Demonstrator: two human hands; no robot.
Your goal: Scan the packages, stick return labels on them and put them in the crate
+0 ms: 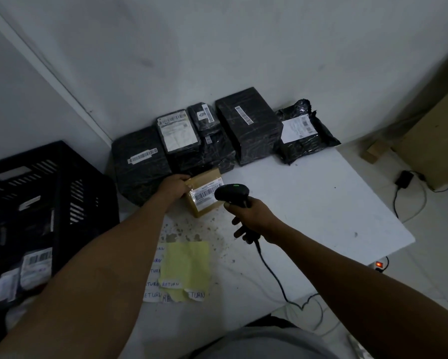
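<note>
Brown cardboard shows on the small package (204, 194) under both hands; the left hand (174, 187) grips its near-left corner, fingers curled over the edge, while the box rests on the white tabletop (321, 203) with its barcode label facing up. The right hand (254, 218) is wrapped round the handle of a black barcode scanner (232, 194) — its head sits just right of the label, a green light lit on top; its cable (272, 273) trails back toward the person along the tabletop. Beyond the hands, against the wall, stands a row of black-wrapped packages (246, 125), each with a white barcode sticker; the rightmost is a crumpled black mailer bag (303, 133). Nearer the person than the left hand lies a yellow sheet (185, 265) with white slips marked RETURN (171, 284) along its left and lower edges. Left of the left arm sits a black slatted crate (49, 193) — labelled parcels lie inside it. Right of the right hand, off the tabletop, a power strip (379, 265) glows red on the floor.
</note>
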